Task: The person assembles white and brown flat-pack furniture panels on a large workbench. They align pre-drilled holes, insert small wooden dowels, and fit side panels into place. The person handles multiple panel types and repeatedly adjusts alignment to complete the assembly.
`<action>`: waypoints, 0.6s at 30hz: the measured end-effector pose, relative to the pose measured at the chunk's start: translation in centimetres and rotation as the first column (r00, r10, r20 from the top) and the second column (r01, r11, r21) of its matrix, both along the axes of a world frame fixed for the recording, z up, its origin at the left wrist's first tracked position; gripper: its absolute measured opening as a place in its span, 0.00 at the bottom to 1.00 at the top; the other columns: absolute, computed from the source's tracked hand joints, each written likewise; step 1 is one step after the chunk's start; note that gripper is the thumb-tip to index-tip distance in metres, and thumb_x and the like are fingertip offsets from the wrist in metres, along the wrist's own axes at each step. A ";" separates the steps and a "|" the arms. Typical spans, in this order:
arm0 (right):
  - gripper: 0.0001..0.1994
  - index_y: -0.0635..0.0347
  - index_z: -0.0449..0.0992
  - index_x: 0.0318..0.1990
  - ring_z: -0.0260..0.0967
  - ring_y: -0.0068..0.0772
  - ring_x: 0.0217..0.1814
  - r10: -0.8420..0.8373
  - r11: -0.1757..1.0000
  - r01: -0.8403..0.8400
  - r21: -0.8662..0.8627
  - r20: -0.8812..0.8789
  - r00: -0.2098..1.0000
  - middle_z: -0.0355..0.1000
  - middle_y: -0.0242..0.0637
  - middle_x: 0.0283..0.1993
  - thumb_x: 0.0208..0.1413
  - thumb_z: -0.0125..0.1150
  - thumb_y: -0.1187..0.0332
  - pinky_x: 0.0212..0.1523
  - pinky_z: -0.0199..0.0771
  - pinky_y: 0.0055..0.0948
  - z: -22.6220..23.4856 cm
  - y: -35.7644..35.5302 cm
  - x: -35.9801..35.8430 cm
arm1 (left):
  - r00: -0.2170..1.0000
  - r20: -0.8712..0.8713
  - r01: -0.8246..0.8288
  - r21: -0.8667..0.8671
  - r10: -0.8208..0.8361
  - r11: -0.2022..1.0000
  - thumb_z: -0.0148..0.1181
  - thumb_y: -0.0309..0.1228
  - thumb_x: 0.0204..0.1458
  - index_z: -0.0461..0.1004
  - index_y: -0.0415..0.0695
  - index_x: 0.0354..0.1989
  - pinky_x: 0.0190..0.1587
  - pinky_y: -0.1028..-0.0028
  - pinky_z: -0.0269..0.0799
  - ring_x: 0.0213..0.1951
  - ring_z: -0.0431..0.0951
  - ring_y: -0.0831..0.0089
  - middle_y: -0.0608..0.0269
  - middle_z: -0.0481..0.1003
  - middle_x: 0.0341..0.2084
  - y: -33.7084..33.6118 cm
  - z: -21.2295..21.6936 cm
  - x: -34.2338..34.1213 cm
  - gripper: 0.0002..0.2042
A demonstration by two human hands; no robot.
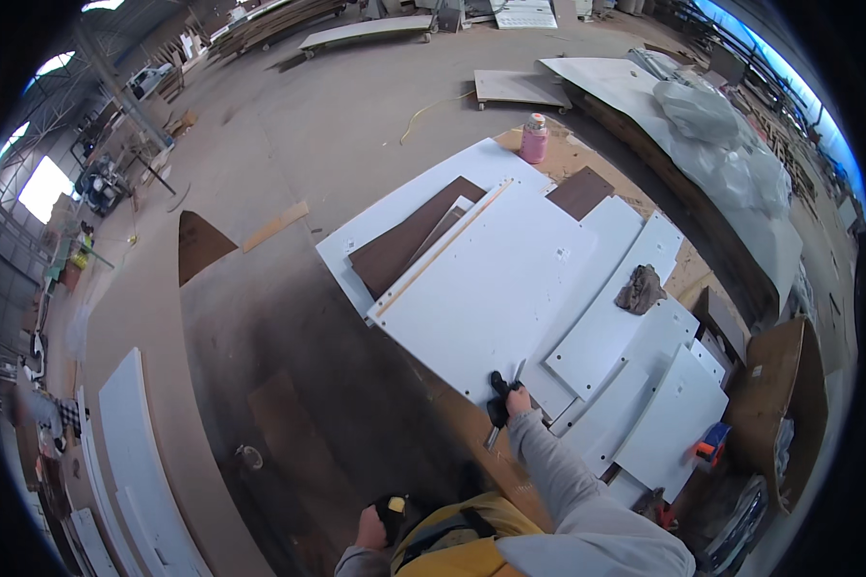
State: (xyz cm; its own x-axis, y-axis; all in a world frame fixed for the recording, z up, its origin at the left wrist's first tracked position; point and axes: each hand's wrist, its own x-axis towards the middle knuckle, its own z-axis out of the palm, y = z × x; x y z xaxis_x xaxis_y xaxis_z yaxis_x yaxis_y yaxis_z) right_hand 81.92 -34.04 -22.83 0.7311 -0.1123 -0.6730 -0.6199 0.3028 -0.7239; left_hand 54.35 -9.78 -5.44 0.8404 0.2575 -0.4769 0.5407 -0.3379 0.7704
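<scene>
My right hand [518, 400] is closed round a black bar clamp [497, 396] whose metal bar slants past the near edge of a large white panel [496, 260]. That panel lies on top of the stack and has small dark holes along its edges. Low in the view, beside my yellow clothing, my left hand [371, 528] grips a black object with a yellow patch [392, 510]; its kind is hard to make out. Smaller white panels [611, 308] overlap to the right of the large one, and a crumpled brown rag [641, 289] rests on them.
A pink bottle [534, 139] stands at the far corner. Dark brown boards [419, 231] lie beside the large panel. A cardboard box [775, 394] and a blue-and-orange tool [712, 442] are at right. Plastic sheeting [731, 144] covers another stack. White boards [140, 452] lie at left.
</scene>
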 end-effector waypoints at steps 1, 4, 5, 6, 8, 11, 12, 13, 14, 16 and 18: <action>0.08 0.55 0.66 0.28 0.60 0.29 0.17 -0.053 0.997 0.054 -0.063 0.014 0.998 0.59 0.29 0.19 0.53 0.60 0.67 0.15 0.62 0.32 -4.4 -2.5 -1.1 | 0.999 0.022 0.026 -0.034 -0.026 0.999 0.54 0.30 0.54 0.76 0.40 0.43 0.34 0.71 0.71 0.31 0.76 0.72 0.59 0.77 0.28 -0.2 -0.3 0.9 0.11; 0.12 0.52 0.63 0.28 0.60 0.28 0.21 -0.103 0.995 0.103 -0.006 -0.038 0.994 0.59 0.30 0.22 0.51 0.63 0.66 0.18 0.62 0.33 -2.5 -2.7 -5.0 | 0.999 0.049 -0.014 -0.068 0.018 0.998 0.54 0.31 0.55 0.75 0.39 0.45 0.39 0.71 0.71 0.35 0.76 0.70 0.58 0.77 0.33 0.0 -2.3 1.0 0.13; 0.11 0.52 0.63 0.29 0.59 0.28 0.21 -0.086 0.996 0.087 0.018 -0.067 0.994 0.59 0.29 0.22 0.52 0.62 0.67 0.19 0.63 0.33 0.1 -2.8 -6.0 | 0.998 0.058 -0.017 -0.078 0.022 0.997 0.53 0.32 0.56 0.74 0.40 0.47 0.41 0.71 0.72 0.37 0.76 0.70 0.57 0.77 0.35 -0.2 -2.7 1.2 0.13; 0.10 0.52 0.63 0.29 0.59 0.28 0.20 -0.065 0.998 0.067 0.022 -0.062 0.996 0.59 0.30 0.22 0.52 0.61 0.68 0.19 0.62 0.33 2.2 -3.3 -6.8 | 0.998 0.067 -0.012 -0.092 0.018 0.996 0.52 0.32 0.57 0.73 0.40 0.48 0.43 0.71 0.72 0.38 0.76 0.69 0.57 0.76 0.37 -0.3 -3.2 1.6 0.14; 0.12 0.53 0.64 0.23 0.58 0.24 0.18 -0.184 0.982 0.185 0.039 -0.034 0.982 0.58 0.25 0.19 0.47 0.66 0.71 0.17 0.56 0.30 4.1 -4.3 -7.7 | 0.964 -0.046 -0.248 -0.511 0.261 0.823 0.55 0.31 0.55 0.72 0.40 0.49 0.42 0.72 0.72 0.40 0.76 0.70 0.57 0.76 0.39 -0.6 -5.3 3.1 0.15; 0.16 0.51 0.63 0.22 0.56 0.24 0.10 -0.124 0.991 0.126 0.041 -0.054 0.991 0.55 0.23 0.13 0.47 0.69 0.65 0.11 0.55 0.29 7.8 -5.4 -8.0 | 0.901 -0.244 -0.399 -0.789 0.358 0.467 0.50 0.37 0.58 0.67 0.42 0.55 0.49 0.65 0.71 0.46 0.74 0.65 0.55 0.74 0.44 0.7 -9.2 5.2 0.18; 0.17 0.50 0.62 0.22 0.55 0.25 0.08 -0.145 0.986 0.151 0.067 -0.079 0.986 0.54 0.24 0.12 0.46 0.70 0.63 0.09 0.55 0.30 9.9 -5.5 -8.1 | 0.875 -0.305 -0.444 -0.814 0.375 0.373 0.50 0.38 0.58 0.67 0.42 0.55 0.50 0.65 0.70 0.47 0.73 0.64 0.55 0.74 0.44 0.6 -9.3 6.6 0.19; 0.18 0.50 0.62 0.22 0.56 0.26 0.08 -0.173 0.983 0.175 0.053 -0.030 0.984 0.55 0.25 0.11 0.46 0.70 0.62 0.09 0.55 0.30 9.9 -6.1 -8.4 | 0.852 -0.357 -0.480 -0.825 0.383 0.299 0.49 0.40 0.58 0.67 0.43 0.55 0.51 0.64 0.69 0.48 0.73 0.64 0.56 0.74 0.45 0.5 -9.4 8.0 0.20; 0.18 0.51 0.62 0.22 0.56 0.26 0.07 -0.194 0.980 0.195 0.041 -0.018 0.981 0.54 0.25 0.11 0.46 0.70 0.62 0.08 0.55 0.31 8.8 -7.1 -8.7 | 0.830 -0.390 -0.507 -0.826 0.398 0.248 0.48 0.41 0.58 0.67 0.43 0.55 0.52 0.64 0.68 0.49 0.72 0.64 0.56 0.73 0.45 0.5 -9.6 9.6 0.20; 0.16 0.51 0.63 0.23 0.55 0.27 0.06 -0.166 0.985 0.167 0.035 -0.021 0.986 0.55 0.26 0.11 0.46 0.70 0.62 0.07 0.54 0.30 8.2 -8.4 -9.1 | 0.779 -0.449 -0.559 -0.813 0.438 0.160 0.47 0.44 0.58 0.67 0.45 0.56 0.55 0.63 0.66 0.51 0.71 0.63 0.57 0.73 0.46 0.8 -10.1 12.7 0.22; 0.15 0.53 0.65 0.27 0.54 0.26 0.06 -0.073 0.996 0.075 0.046 -0.047 0.996 0.56 0.26 0.11 0.47 0.69 0.61 0.07 0.53 0.28 11.1 -8.6 -9.0 | 0.729 -0.482 -0.594 -0.798 0.486 0.101 0.46 0.48 0.58 0.67 0.46 0.56 0.57 0.62 0.65 0.53 0.69 0.62 0.57 0.73 0.47 1.7 -10.0 16.5 0.24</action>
